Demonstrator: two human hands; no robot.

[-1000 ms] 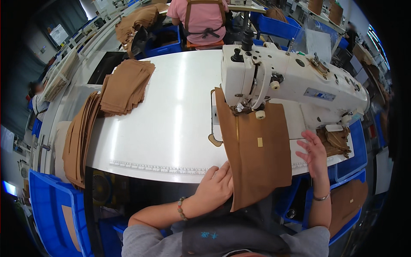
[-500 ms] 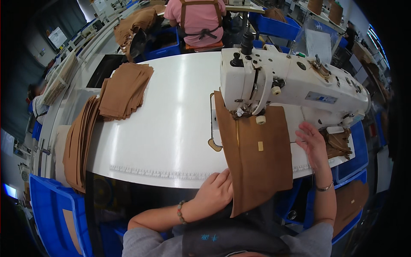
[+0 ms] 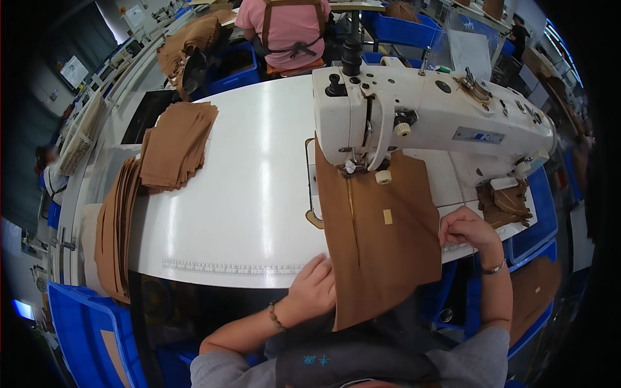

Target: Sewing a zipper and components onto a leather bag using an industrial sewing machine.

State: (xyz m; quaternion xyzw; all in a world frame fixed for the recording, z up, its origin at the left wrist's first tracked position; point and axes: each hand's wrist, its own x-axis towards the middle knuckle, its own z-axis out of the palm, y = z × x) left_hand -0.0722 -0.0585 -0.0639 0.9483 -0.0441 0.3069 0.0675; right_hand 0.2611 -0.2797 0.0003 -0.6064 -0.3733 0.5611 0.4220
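A brown fabric piece (image 3: 381, 239) with a small tan label lies under the needle of a white sewing machine (image 3: 427, 116) and hangs over the table's front edge. My left hand (image 3: 315, 289) grips the fabric's lower left edge at the table front. My right hand (image 3: 467, 227) rests curled on the fabric's right edge, next to the machine bed. A seam line runs down the fabric from the presser foot (image 3: 351, 169).
Stacks of brown fabric pieces (image 3: 178, 145) lie at the white table's (image 3: 246, 194) left, with more fanned along its left edge (image 3: 116, 226). Small brown pieces (image 3: 504, 202) sit right of the machine. Blue bins (image 3: 84, 330) stand around. A person in pink (image 3: 284, 29) sits beyond.
The fabric has fed further under the needle. My right hand has curled and slid slightly toward me along the fabric's right edge; my left hand stays at the lower left edge.
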